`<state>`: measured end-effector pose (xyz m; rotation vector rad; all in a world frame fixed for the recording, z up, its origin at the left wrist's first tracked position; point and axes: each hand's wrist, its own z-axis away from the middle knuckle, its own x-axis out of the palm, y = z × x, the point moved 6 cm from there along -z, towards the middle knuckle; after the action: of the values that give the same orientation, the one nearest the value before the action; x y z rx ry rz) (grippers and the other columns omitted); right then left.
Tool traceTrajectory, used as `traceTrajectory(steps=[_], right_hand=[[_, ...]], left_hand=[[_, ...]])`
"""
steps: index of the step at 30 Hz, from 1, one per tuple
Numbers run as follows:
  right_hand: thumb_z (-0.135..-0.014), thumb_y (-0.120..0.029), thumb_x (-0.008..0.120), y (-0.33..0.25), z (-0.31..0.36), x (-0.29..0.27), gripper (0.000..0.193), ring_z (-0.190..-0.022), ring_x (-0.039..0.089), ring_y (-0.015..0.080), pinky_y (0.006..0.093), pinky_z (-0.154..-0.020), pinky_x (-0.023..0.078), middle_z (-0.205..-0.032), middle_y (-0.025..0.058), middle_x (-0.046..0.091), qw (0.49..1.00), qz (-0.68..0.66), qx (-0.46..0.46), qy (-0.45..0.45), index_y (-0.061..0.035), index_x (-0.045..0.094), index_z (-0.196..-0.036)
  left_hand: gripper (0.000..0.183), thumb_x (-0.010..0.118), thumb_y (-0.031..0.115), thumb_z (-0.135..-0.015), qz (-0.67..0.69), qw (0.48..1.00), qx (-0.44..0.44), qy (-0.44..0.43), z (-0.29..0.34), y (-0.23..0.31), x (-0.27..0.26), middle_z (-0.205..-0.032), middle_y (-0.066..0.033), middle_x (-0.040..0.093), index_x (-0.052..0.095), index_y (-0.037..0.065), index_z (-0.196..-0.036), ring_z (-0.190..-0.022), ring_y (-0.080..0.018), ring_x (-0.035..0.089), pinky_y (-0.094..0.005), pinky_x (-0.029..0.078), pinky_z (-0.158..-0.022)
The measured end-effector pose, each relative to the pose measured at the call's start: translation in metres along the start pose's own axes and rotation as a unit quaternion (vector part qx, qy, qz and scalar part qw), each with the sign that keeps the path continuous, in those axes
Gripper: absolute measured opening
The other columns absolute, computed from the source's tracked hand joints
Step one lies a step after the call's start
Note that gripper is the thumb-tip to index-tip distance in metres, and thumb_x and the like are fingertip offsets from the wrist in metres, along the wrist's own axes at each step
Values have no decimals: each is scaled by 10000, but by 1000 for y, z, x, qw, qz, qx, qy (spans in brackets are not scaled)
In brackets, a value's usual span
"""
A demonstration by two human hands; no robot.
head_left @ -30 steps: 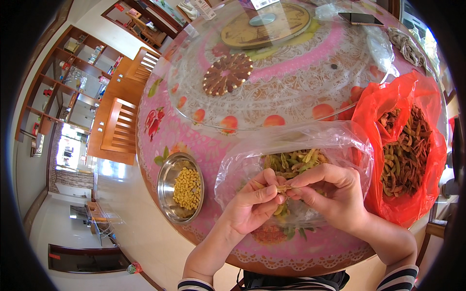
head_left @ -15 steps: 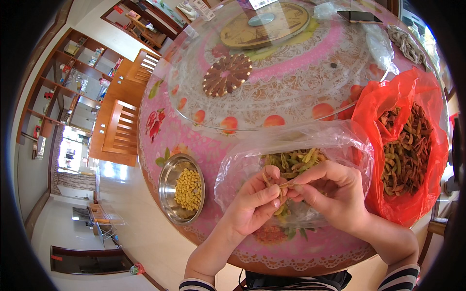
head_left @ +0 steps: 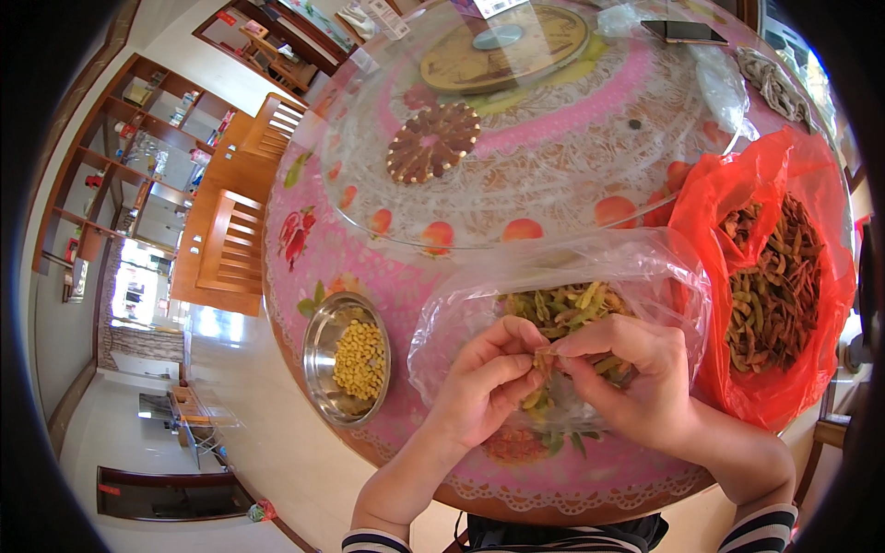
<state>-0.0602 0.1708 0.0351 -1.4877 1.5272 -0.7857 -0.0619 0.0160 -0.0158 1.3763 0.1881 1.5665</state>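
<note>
My left hand point(head_left: 489, 378) and my right hand point(head_left: 631, 373) meet over a clear plastic bag point(head_left: 452, 313), both pinching one brownish bean pod point(head_left: 545, 361) between their fingertips. Much of the pod is hidden by the fingers. Inside the clear bag lie greenish-yellow pods point(head_left: 562, 308), partly behind my hands. Left of the bag, a steel bowl point(head_left: 318, 355) holds shelled yellow beans point(head_left: 359, 360). To the right, an open red plastic bag point(head_left: 710, 217) is full of brown and green pods point(head_left: 779, 295).
The round table has a pink patterned cloth point(head_left: 304, 267) and a glass turntable point(head_left: 553, 198). On it are a wooden trivet point(head_left: 433, 143) and a round yellowish board point(head_left: 539, 55). A phone point(head_left: 683, 33) and a grey cloth point(head_left: 772, 88) lie far right. Wooden chairs point(head_left: 230, 244) stand left.
My fingertips have drawn closer together around the pod, and my left thumb has shifted slightly. The bags and the bowl stay in place.
</note>
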Motion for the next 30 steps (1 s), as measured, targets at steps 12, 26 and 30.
traceTrajectory(steps=[12, 26, 30], right_hand=[[-721, 60, 668, -1, -2, -6, 153, -679, 657, 234, 287, -596, 509, -775, 103, 655, 1000, 3, 18, 10, -19, 647, -850], [-718, 64, 663, 0, -5, -11, 136, -641, 649, 232, 289, -564, 503, -736, 107, 640, 999, 30, -3, 45, -14, 641, -828], [-724, 61, 659, 2, -5, -11, 126, -627, 644, 227, 286, -555, 498, -732, 111, 635, 998, 32, -5, 54, -12, 636, -824]], left_hand=[[169, 600, 105, -907, -54, 995, 59, 53, 5, 8, -1, -932, -32, 622, 590, 21, -1053, -803, -102, 614, -171, 476, -652], [263, 461, -17, -884, -62, 994, 55, 72, 5, 16, -8, -1033, -93, 620, 585, -26, -1116, -837, -101, 574, -164, 411, -617], [335, 397, -16, -823, -23, 999, 42, 16, 2, 18, -7, -1029, -101, 613, 583, -59, -1098, -760, -110, 517, -179, 420, -646]])
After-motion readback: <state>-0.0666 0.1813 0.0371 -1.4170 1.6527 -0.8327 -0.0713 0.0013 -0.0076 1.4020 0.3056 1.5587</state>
